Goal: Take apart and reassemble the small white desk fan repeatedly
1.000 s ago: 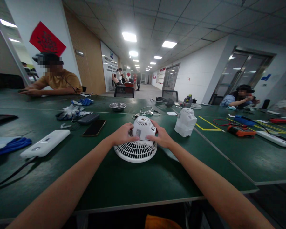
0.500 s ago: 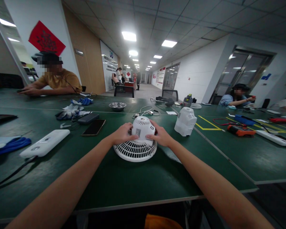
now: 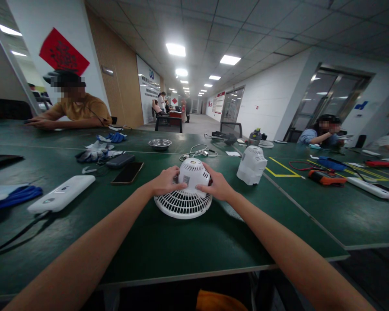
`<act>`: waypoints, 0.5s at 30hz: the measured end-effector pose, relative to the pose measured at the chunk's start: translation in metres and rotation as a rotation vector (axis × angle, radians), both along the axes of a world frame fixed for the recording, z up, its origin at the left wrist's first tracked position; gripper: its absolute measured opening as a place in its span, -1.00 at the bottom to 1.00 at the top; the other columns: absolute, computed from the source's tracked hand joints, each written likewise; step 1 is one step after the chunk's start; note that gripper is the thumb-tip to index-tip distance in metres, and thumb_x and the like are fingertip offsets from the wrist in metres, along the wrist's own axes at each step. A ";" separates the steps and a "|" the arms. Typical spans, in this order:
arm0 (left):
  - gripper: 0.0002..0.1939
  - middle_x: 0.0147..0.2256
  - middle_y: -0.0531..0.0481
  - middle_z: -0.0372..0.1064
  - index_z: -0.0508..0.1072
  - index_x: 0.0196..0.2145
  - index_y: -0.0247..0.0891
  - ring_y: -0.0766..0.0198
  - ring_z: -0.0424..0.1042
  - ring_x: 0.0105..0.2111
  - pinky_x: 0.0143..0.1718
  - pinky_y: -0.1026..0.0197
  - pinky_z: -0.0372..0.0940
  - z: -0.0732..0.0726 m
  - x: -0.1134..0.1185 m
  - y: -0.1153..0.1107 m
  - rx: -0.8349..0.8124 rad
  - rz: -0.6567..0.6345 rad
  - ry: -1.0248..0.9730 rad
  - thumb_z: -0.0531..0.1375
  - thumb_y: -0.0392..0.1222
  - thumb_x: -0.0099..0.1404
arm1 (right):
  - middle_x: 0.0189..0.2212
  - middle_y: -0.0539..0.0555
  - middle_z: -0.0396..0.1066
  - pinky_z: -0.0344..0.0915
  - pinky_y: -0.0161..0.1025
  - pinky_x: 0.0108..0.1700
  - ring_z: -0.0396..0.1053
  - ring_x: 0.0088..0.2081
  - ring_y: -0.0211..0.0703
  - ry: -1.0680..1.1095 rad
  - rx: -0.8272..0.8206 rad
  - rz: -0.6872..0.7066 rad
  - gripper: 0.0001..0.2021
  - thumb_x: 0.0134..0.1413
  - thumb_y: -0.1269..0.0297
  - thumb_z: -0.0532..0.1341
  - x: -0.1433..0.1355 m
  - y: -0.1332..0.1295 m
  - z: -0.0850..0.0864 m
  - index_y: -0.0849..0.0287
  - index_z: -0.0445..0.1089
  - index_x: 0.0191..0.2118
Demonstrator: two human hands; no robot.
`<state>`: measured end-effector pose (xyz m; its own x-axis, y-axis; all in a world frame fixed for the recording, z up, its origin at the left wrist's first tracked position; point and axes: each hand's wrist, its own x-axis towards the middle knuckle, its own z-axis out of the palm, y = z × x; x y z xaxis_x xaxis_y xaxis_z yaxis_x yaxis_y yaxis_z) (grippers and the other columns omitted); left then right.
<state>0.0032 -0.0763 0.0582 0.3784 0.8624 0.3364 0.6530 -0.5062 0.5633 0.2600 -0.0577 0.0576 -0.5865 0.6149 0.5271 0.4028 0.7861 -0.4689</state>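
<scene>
A white fan head (image 3: pixel 192 177) lies on the green table, its round slotted grille (image 3: pixel 183 206) facing down and its domed motor housing on top. My left hand (image 3: pixel 168 181) grips the housing from the left, thumb across the front beside a small printed label. From the right, my right hand (image 3: pixel 216 183) clasps the same housing, its thumb also at the front. The far fingers of both hands are partly hidden behind the housing. To the right stands a separate white plastic fan base (image 3: pixel 252 165), touched by neither hand.
A phone (image 3: pixel 127 173), a white power bank (image 3: pixel 62 194) and gloves (image 3: pixel 95 152) lie to the left. Behind the fan are a metal bowl (image 3: pixel 160 144) and a white cable (image 3: pixel 199 151). An orange multimeter (image 3: pixel 327 177) lies right. Co-workers sit at both far sides.
Both hands stay on the fan housing, which has shifted very slightly left. The co-worker at the right has moved their hands.
</scene>
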 end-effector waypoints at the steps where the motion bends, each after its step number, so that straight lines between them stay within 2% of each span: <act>1: -0.39 -0.06 -0.20 0.35 0.47 -0.03 -0.22 -0.10 0.33 -0.04 -0.01 0.00 0.17 0.000 0.000 0.000 0.002 0.008 0.030 0.31 0.13 0.00 | 0.09 0.16 0.35 0.25 0.06 0.09 0.36 0.04 0.09 -0.003 0.025 -0.003 -0.16 -0.04 0.06 0.31 -0.001 0.000 -0.001 0.07 -0.03 0.32; 5: -0.35 -0.01 -0.20 0.33 0.44 0.00 -0.22 -0.12 0.33 -0.01 0.03 -0.03 0.16 -0.002 0.000 0.002 0.031 0.023 0.065 0.34 0.11 -0.03 | 0.20 0.17 0.21 0.18 0.12 0.13 0.28 0.12 0.16 -0.031 0.105 -0.033 -0.09 -0.06 0.02 0.32 -0.001 -0.002 0.000 0.02 -0.14 0.35; 7: -0.40 -0.02 -0.21 0.34 0.44 0.01 -0.23 -0.11 0.34 -0.02 0.03 -0.04 0.17 -0.004 0.002 0.003 0.072 0.022 0.023 0.32 0.06 0.02 | 0.14 0.19 0.28 0.22 0.12 0.07 0.35 0.03 0.18 -0.062 0.117 -0.060 -0.06 -0.07 -0.01 0.31 0.001 -0.003 0.002 0.02 -0.17 0.36; 9: -0.36 0.01 -0.22 0.35 0.35 0.11 -0.23 -0.10 0.34 0.01 0.06 -0.05 0.16 -0.005 0.005 0.002 0.093 -0.001 -0.050 0.29 -0.01 0.08 | -0.04 0.15 0.42 0.28 0.05 -0.03 0.43 -0.15 0.10 -0.082 0.102 -0.054 -0.11 -0.01 0.00 0.27 0.004 -0.004 0.004 0.03 -0.18 0.36; 11: -0.15 0.08 -0.23 0.32 0.10 0.28 -0.20 -0.11 0.32 0.06 0.09 -0.05 0.15 -0.004 0.009 -0.002 0.066 -0.058 -0.126 0.30 -0.05 0.09 | -0.23 0.06 0.47 0.32 -0.05 -0.13 0.43 -0.33 -0.03 -0.082 0.065 -0.001 -0.17 0.06 0.07 0.22 0.007 -0.004 0.006 0.04 -0.19 0.36; 13: 0.11 0.14 -0.27 0.25 -0.18 0.36 -0.18 -0.14 0.29 0.10 0.10 -0.07 0.14 -0.002 0.015 -0.008 0.025 -0.114 -0.169 0.35 -0.04 0.01 | -0.33 -0.01 0.47 0.32 -0.13 -0.21 0.39 -0.43 -0.12 -0.073 0.026 0.060 -0.19 0.06 0.15 0.20 0.009 -0.004 0.007 0.03 -0.21 0.36; 15: 0.24 0.22 -0.31 0.12 -0.30 0.37 -0.18 -0.20 0.22 0.15 0.14 -0.09 0.10 0.002 0.021 -0.016 0.035 -0.121 -0.176 0.39 -0.02 -0.06 | -0.36 -0.04 0.47 0.31 -0.17 -0.26 0.36 -0.46 -0.14 -0.066 0.008 0.102 -0.17 0.02 0.19 0.22 0.009 -0.004 0.007 0.03 -0.21 0.36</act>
